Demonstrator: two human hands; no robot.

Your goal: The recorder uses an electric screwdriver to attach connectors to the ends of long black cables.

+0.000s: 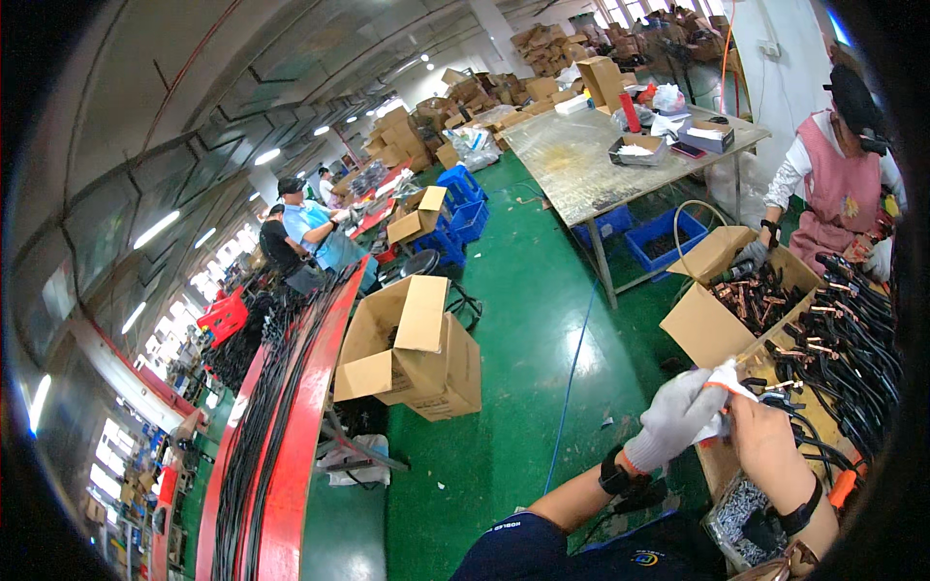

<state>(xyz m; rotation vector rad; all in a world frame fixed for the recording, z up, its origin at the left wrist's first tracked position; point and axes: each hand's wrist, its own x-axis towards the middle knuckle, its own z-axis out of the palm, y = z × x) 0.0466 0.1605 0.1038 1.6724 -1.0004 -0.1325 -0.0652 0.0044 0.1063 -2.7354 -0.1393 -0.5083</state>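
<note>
My left hand (670, 418) wears a grey knit glove with an orange cuff. Its fingers are closed on a white work glove (733, 381) with orange edging. My bare right hand (763, 438) presses against the same white glove from the right, fingers curled and partly hidden. Just beyond my hands, many black cables with copper-coloured clamps (823, 339) lie heaped along the bench. Below my right forearm, a clear tray of small metal screws or pins (741, 523) stands close to my body.
An open carton of copper-coloured clamps (760, 300) sits ahead, with a co-worker's gloved hand (752, 254) at it. An orange-handled tool (845, 486) lies right. Left are a large carton (441, 373) and red table (325, 363) with black cables. A metal table (552, 160) stands beyond.
</note>
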